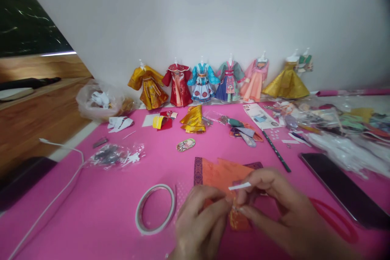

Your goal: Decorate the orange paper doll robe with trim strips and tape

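Note:
My left hand (202,217) is closed, its thumb and fingertips pinched at the upper edge of a small orange fabric piece (239,221) with a gold pattern. Meeting it from the right, my right hand (278,203) has its fingertips closed, and a short white strip (239,186) sticks out at its index finger. Exactly what lies between the touching fingertips is partly hidden. Behind the hands, a larger orange fabric piece (224,170) with dark purple patterned borders lies flat. A roll of white tape (138,215) rests left of my left hand.
Several dressed doll forms (202,83) stand along the wall. On the pink tabletop (100,211) are a phone (341,187), a dark pencil (276,150), an oval patterned case (185,144), gold fabric (194,120) and plastic bags (350,150). A white cable (61,193) runs along the left.

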### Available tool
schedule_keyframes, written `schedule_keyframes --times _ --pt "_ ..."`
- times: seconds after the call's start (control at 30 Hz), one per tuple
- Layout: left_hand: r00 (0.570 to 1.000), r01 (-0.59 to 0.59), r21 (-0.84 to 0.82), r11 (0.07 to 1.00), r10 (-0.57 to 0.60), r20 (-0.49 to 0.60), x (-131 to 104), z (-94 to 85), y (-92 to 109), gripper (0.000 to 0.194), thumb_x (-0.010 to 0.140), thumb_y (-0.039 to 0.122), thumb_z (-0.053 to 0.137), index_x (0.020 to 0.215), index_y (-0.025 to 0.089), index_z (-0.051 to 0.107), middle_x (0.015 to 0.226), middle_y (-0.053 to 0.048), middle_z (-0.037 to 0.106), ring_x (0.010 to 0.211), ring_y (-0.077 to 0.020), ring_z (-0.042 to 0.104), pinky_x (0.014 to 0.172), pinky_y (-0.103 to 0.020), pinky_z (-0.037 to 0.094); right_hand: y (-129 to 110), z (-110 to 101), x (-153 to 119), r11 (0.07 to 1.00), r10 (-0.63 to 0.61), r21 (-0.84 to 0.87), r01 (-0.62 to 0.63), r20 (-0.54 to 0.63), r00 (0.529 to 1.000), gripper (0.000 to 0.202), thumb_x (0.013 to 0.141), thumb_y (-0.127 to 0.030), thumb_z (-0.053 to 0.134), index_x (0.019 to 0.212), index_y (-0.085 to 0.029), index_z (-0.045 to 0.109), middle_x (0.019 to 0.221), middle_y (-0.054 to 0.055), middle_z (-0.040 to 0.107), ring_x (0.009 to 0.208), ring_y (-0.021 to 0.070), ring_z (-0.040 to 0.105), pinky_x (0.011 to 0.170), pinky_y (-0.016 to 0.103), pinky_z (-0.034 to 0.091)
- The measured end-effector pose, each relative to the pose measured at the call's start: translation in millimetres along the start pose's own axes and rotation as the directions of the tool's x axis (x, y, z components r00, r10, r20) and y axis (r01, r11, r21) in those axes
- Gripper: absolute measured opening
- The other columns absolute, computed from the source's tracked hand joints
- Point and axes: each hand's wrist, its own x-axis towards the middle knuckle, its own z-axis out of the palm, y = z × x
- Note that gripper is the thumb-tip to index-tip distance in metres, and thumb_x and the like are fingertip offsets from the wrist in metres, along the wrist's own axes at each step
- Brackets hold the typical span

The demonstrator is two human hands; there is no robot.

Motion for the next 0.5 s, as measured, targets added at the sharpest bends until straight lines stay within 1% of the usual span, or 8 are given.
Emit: schedule_keyframes --times 0.1,0.2,0.33,0.4,0.5 --pt "1.000 0.022 -0.028 0.999 -0.022 0.003 -2.1 0.0 0.4 0.025 0.089 0.000 0.057 0.108 0.013 0.067 0.095 -0.007 0.063 0.084 -0.0123 0.064 0.070 -0.019 0.054 -2.3 0.0 0.2 0.970 -0.083 -0.234 0.072 -0.036 0.996 0.026 0.084 -0.013 0.064 0.101 -0.030 0.053 0.082 -0.006 0.072 0.072 0.0147 0.073 0.064 0.025 0.058" --pt "0.998 0.060 -0.059 0.996 -0.059 0.014 -2.8 -0.1 0.7 0.026 0.089 0.001 0.059 0.111 0.014 0.066 0.096 -0.005 0.062 0.085 -0.0106 0.065 0.071 -0.016 0.054 -3.0 0.3 -0.6 0.922 -0.154 -0.366 0.124 -0.054 0.987 0.023 0.085 -0.019 0.065 0.101 -0.031 0.053 0.082 -0.005 0.074 0.075 0.0176 0.075 0.062 0.027 0.058" --pt "0.997 0.071 -0.107 0.992 -0.074 -0.018 -1.2 1.2 -0.3 0.022 0.089 0.004 0.061 0.107 0.016 0.067 0.094 -0.004 0.063 0.082 -0.0100 0.066 0.070 -0.016 0.054 -4.6 0.6 0.0 0.882 -0.237 -0.431 0.190 -0.056 0.970 0.011 0.092 -0.024 0.058 0.098 -0.029 0.051 0.080 -0.005 0.075 0.073 0.0170 0.075 0.058 0.026 0.057" --pt "0.996 0.078 -0.119 0.990 -0.081 -0.025 -1.4 2.3 -1.2 0.022 0.090 0.005 0.061 0.107 0.016 0.067 0.093 -0.003 0.063 0.081 -0.0097 0.066 0.069 -0.016 0.054 -6.5 1.0 1.0 0.875 -0.254 -0.437 0.208 -0.050 0.966 0.008 0.094 -0.024 0.056 0.097 -0.028 0.051 0.080 -0.005 0.075 0.071 0.0158 0.075 0.059 0.025 0.057" --pt "0.994 0.108 -0.114 0.988 -0.107 0.014 -4.0 3.4 -2.4 0.024 0.089 0.005 0.062 0.109 0.018 0.067 0.094 -0.003 0.063 0.081 -0.0098 0.066 0.069 -0.016 0.054 -9.9 2.0 3.0 0.875 -0.256 -0.435 0.211 -0.047 0.965 0.008 0.093 -0.022 0.055 0.095 -0.028 0.051 0.077 -0.006 0.074 0.069 0.0146 0.074 0.059 0.023 0.057"
